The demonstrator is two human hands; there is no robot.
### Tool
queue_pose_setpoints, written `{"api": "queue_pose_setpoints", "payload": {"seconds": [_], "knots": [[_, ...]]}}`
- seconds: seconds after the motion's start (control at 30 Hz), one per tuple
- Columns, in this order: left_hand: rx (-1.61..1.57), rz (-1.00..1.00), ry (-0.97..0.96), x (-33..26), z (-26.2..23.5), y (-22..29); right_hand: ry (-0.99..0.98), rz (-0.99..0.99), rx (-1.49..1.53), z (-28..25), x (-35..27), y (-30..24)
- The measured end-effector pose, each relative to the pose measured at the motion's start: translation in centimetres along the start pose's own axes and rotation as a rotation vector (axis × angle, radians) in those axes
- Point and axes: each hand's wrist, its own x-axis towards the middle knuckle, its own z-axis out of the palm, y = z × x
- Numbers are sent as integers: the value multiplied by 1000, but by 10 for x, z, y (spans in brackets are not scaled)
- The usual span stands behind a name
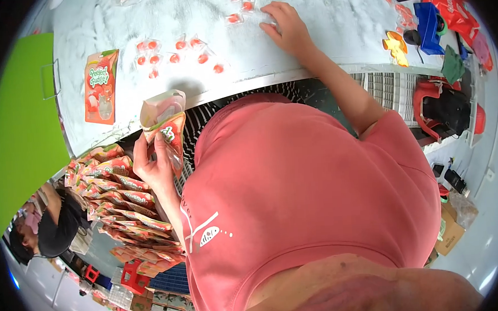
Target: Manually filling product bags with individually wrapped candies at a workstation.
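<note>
White worktop [320, 16] with a grey marbled look fills the top of the head view, and a green panel [22, 122] stands at its left. My left hand [154, 166] holds an open orange pouch [165, 123] upright near the worktop edge, fingers clamped on its lower part. My right hand [287, 27] lies far forward, fingers together and flat on small wrapped red candies [236, 10]; I cannot tell if it grips 1. More candies [176, 55] lie loose between. I think the pouch mouth could fold shut, or a candy could slide off the edge.
</note>
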Motion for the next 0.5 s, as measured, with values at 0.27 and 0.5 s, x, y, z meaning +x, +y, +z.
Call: {"api": "queue_pose_setpoints", "payload": {"seconds": [0.27, 0.5], "knots": [[17, 2, -14, 5, 2, 9, 99, -80, -21, 7, 31, -41], [75, 18, -39, 7, 1, 7, -22, -170, 55, 44, 27, -56]]}}
